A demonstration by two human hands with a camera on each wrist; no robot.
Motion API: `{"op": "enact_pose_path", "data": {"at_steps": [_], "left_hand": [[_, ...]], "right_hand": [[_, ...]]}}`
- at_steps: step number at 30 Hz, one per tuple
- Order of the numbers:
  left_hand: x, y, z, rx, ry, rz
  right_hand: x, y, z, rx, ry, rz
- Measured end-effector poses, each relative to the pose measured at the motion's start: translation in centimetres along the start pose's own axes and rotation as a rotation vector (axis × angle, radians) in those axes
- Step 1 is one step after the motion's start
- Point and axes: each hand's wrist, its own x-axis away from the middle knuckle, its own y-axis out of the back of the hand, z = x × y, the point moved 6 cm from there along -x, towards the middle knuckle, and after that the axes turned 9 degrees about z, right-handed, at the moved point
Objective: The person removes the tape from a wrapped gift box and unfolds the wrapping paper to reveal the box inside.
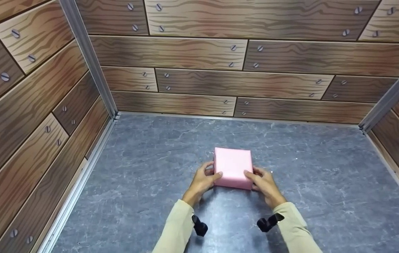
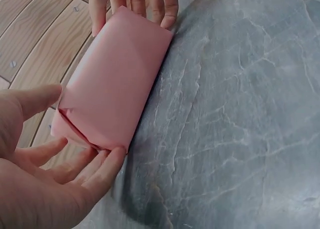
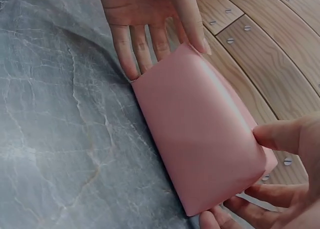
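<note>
A pink paper-wrapped box [image 1: 233, 167] sits between my two hands on the grey marbled surface. My left hand [image 1: 203, 181] grips its left end, thumb on the top edge and fingers along the side. On the opposite end my right hand [image 1: 264, 184] holds it the same way, thumb over the top edge. In the left wrist view a folded flap of wrapping shows on the end of the pink box [image 2: 112, 79] by the left fingers. The right wrist view shows the box's long pink side [image 3: 195, 134] smooth, with fingertips at its lower corner.
Wood-plank-patterned panels [image 1: 199, 82] stand at the back, left and right of the grey marbled surface [image 1: 143, 196]. Metal corner posts [image 1: 90, 59] join them. A black wrist device [image 1: 199, 225] is strapped on each cream sleeve [image 1: 175, 228].
</note>
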Motion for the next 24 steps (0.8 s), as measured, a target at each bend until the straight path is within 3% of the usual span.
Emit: {"op": "enact_pose_path", "data": {"at_steps": [8, 15, 24], "left_hand": [[0.0, -0.3, 0.1, 0.039, -0.017, 0.039], [0.1, -0.6, -0.6, -0.121, -0.065, 0.006], [0.4, -0.7, -1.6, -0.17, -0.113, -0.022]], "right_hand": [[-0.1, 0.0, -0.7, -0.066, -0.04, 0.012], [0.0, -0.3, -0.3, -0.081, -0.045, 0.035], [0.1, -0.2, 0.7, -0.08, 0.006, 0.023]]}}
